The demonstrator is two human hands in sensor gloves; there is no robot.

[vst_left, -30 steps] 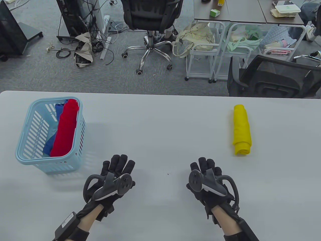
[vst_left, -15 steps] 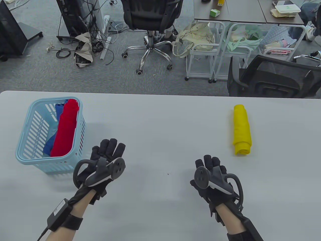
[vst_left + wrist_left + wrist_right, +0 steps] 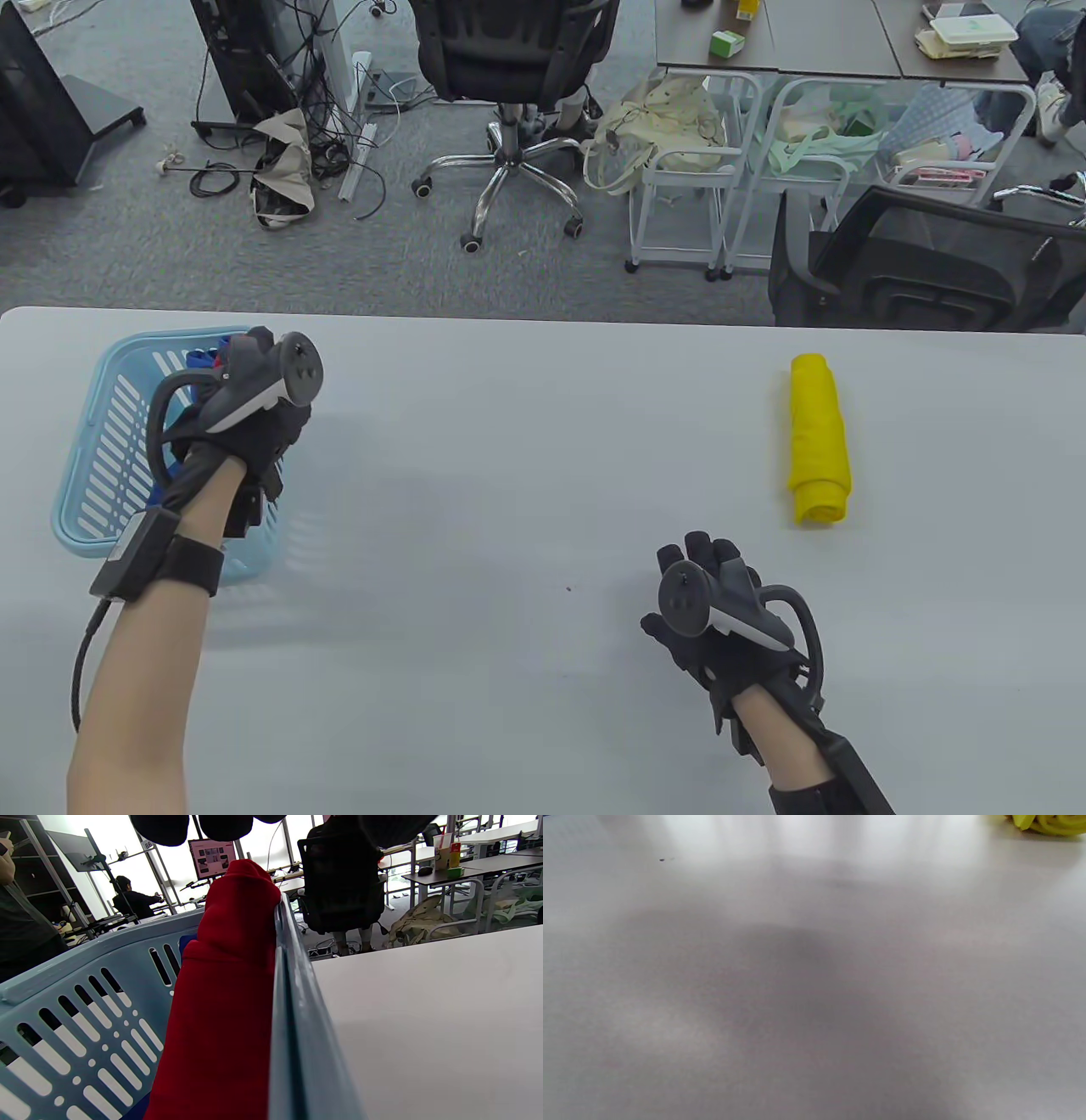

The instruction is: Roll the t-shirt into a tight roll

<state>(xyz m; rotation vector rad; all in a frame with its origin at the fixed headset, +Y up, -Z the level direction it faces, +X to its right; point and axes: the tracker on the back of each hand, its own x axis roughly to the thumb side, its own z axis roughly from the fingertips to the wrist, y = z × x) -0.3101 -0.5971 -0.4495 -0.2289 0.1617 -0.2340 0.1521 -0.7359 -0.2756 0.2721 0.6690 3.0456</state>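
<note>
The left hand [image 3: 246, 416] is positioned over the light blue plastic basket [image 3: 102, 441] at the left of the tabletop [image 3: 526, 441]. Its fingers point down into the basket and are hidden by the tracker; whether they grip anything cannot be determined. In the left wrist view, the rolled red t-shirt [image 3: 229, 993] lies along the basket's right wall [image 3: 292, 1035], with gloved fingertips [image 3: 161, 827] above it, apart from the fabric. A blue garment [image 3: 186, 942] lies behind the red one. The right hand [image 3: 713, 611] rests near the front edge of the tabletop, fingers loosely extended, holding nothing. The rolled yellow t-shirt [image 3: 819, 440] lies on the tabletop beyond the right hand, well apart from it.
</note>
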